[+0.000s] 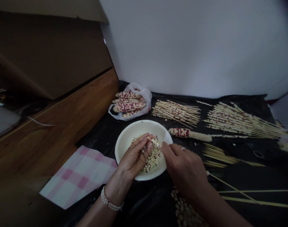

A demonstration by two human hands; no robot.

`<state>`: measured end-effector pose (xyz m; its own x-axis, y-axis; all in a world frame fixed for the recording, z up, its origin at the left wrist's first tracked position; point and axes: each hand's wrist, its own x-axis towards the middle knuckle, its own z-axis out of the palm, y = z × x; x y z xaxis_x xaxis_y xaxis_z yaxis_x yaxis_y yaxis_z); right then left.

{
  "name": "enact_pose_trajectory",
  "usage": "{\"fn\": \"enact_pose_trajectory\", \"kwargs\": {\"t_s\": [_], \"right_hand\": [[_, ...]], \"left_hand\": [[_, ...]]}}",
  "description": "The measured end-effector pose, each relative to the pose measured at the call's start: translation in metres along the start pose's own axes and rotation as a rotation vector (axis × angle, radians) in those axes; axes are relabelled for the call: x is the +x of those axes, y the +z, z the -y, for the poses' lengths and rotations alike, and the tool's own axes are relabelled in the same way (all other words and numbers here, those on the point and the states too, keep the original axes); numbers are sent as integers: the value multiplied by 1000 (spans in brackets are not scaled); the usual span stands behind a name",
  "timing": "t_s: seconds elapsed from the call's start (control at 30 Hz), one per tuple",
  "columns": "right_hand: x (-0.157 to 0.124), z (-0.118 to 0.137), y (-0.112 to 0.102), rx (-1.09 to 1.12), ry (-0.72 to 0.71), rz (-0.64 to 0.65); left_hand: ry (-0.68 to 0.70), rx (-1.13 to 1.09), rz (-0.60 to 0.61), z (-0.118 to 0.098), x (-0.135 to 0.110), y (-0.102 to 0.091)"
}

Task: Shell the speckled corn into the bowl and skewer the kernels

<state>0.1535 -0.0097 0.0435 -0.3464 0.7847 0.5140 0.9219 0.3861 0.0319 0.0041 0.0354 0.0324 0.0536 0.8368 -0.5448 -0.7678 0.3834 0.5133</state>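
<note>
1. Much appears to be done: two bundles of kernel-loaded skewers are laid out on the black sheet, a nearer one and a larger one to its right.
2. Plenty appears to be left: loose kernels are held in the white bowl, bare sticks are laid to the right, and more cobs are kept in a plastic bag. One cob has been only partly stripped.
3. Over the bowl, a short row of kernels is held up between the two hands; the stick inside it is mostly hidden.
4. The row's near end is pinched by the closed fingers of the right hand.
5. Its far tip is placed between the thumb and curled fingers of the left hand, parted by a narrow gap; whether it is gripped there cannot be told.
</note>
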Motion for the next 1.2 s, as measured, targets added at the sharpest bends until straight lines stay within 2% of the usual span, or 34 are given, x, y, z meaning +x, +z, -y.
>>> {"fn": "enact_pose_trajectory", "kwargs": {"t_s": [0.4, 0.57, 0.7, 1.0, 1.2], "right_hand": [[0, 4, -9, -5, -21, -46], [2, 6, -12, 10, -11, -28], [3, 6, -12, 23, -11, -19], [2, 6, -11, -28, -9, -2], [1, 6, -10, -22, -20, -26]], "left_hand": [[28, 35, 15, 1, 0, -3], [18, 29, 1, 0, -2, 0], [-23, 5, -34, 0, -4, 3], [-32, 37, 27, 1, 1, -5], [-34, -2, -6, 1, -2, -1]]}}
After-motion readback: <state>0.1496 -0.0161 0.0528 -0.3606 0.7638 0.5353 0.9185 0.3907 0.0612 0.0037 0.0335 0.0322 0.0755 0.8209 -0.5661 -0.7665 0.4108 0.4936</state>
